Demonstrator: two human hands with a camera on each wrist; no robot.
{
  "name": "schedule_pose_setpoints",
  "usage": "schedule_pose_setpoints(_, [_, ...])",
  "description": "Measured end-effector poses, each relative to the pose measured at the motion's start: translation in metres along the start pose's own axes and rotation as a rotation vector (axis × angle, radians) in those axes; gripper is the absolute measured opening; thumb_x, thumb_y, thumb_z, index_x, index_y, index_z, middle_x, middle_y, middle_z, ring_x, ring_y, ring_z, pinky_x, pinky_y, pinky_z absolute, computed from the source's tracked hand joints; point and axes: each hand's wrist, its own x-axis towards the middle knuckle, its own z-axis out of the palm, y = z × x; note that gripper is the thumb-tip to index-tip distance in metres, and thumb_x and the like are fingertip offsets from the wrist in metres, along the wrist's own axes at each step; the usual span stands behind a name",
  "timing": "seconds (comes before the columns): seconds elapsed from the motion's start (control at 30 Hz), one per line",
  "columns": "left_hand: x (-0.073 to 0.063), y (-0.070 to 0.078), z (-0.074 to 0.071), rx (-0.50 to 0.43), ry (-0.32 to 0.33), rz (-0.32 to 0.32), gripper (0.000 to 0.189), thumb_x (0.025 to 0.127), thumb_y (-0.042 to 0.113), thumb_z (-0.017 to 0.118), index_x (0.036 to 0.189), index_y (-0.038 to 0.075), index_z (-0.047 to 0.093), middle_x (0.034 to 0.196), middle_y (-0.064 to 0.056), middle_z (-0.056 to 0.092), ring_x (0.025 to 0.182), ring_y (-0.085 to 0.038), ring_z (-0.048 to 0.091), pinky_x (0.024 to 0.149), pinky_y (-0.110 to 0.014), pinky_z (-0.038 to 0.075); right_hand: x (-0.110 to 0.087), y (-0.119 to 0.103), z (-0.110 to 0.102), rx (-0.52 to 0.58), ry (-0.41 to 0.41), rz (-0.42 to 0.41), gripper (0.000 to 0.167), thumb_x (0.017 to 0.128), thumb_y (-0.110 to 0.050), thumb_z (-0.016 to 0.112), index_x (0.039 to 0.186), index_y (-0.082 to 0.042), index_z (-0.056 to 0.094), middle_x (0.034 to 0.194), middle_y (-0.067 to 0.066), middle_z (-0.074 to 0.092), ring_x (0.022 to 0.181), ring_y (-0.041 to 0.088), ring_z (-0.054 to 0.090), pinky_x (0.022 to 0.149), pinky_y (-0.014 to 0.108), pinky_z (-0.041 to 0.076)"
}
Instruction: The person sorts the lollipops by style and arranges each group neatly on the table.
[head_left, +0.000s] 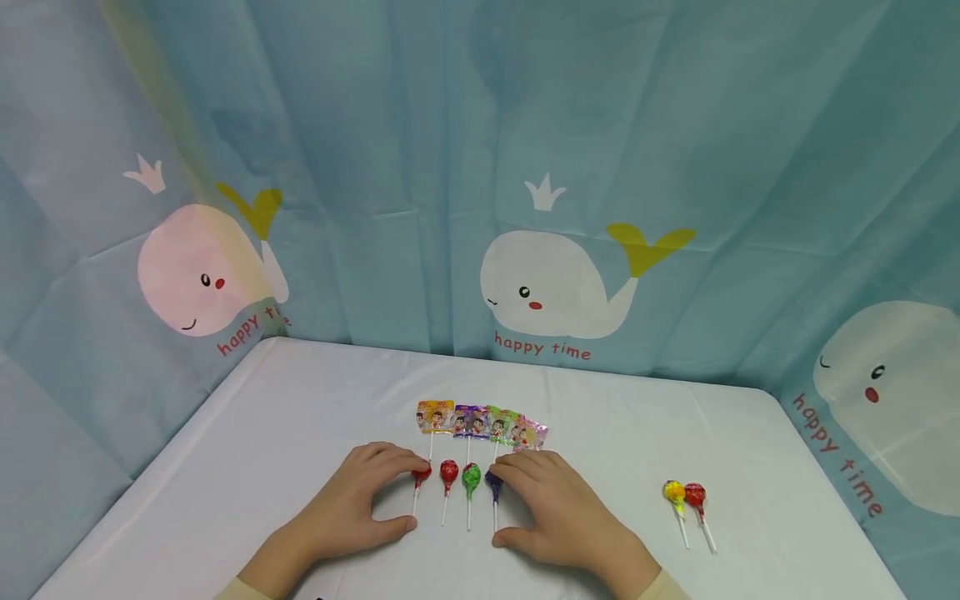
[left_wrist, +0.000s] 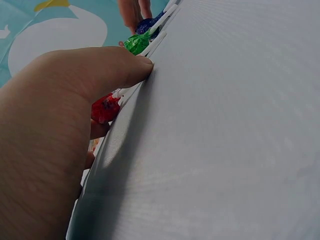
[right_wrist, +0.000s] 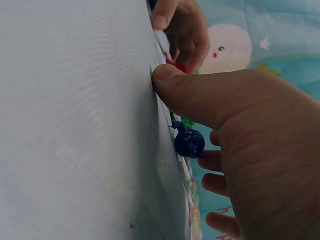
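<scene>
Several wrapped lollipops lie side by side in the middle of the white table. At the row's left end, my left hand touches the head of a red lollipop with its fingertips, its thumb down by the stick. Inward from it lie a second red lollipop and a green lollipop. My right hand has its fingertips at the head of a dark blue lollipop on the right end, thumb on the table near the stick. Both hands have their fingers loosely bent.
Behind the row lie flat-packed lollipops in orange, purple, green and pink wrappers, overlapping. Off to the right are a yellow lollipop and another red lollipop. A blue whale-print curtain hangs around the table.
</scene>
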Motion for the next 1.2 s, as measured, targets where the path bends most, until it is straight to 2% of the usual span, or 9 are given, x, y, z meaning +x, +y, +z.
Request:
schedule_pose_setpoints(0.27, [-0.001, -0.003, 0.000, 0.007, 0.007, 0.007, 0.066, 0.082, 0.043, 0.094, 0.143, 0.045, 0.066, 0.142, 0.031, 0.059, 0.137, -0.010, 0.049, 0.111, -0.052, 0.045, 0.000, -0.001, -0.001, -0.034, -0.002, -0.021, 0.078, 0.091, -0.066, 0.081, 0.149, -0.017, 0.064, 0.149, -0.005, 0.064, 0.140, 0.017, 0.056, 0.119, 0.044, 0.045])
schedule_pose_setpoints(0.5, [-0.002, -0.003, -0.001, 0.011, 0.020, 0.025, 0.066, 0.082, 0.042, 0.094, 0.142, 0.041, 0.068, 0.142, 0.030, 0.060, 0.135, -0.008, 0.050, 0.110, -0.049, 0.044, -0.004, -0.002, -0.005, -0.066, 0.025, -0.051, 0.077, 0.092, -0.065, 0.080, 0.148, -0.014, 0.065, 0.147, -0.003, 0.065, 0.137, 0.018, 0.058, 0.117, 0.044, 0.046])
schedule_pose_setpoints(0.9, [-0.002, -0.001, 0.000, -0.005, -0.007, -0.011, 0.065, 0.083, 0.045, 0.093, 0.143, 0.044, 0.066, 0.143, 0.030, 0.058, 0.138, -0.013, 0.049, 0.111, -0.057, 0.045, -0.019, 0.005, -0.011, -0.094, 0.094, -0.062, 0.077, 0.090, -0.064, 0.082, 0.145, -0.011, 0.067, 0.144, 0.002, 0.067, 0.135, 0.019, 0.059, 0.116, 0.045, 0.047])
schedule_pose_setpoints(1.2, [-0.001, -0.001, 0.000, -0.011, -0.004, -0.009, 0.066, 0.083, 0.045, 0.093, 0.143, 0.044, 0.067, 0.144, 0.030, 0.058, 0.138, -0.013, 0.048, 0.112, -0.057, 0.045, -0.030, 0.014, -0.015, -0.123, 0.161, -0.071, 0.071, 0.090, -0.057, 0.085, 0.142, -0.010, 0.069, 0.140, 0.003, 0.069, 0.132, 0.021, 0.062, 0.113, 0.047, 0.049])
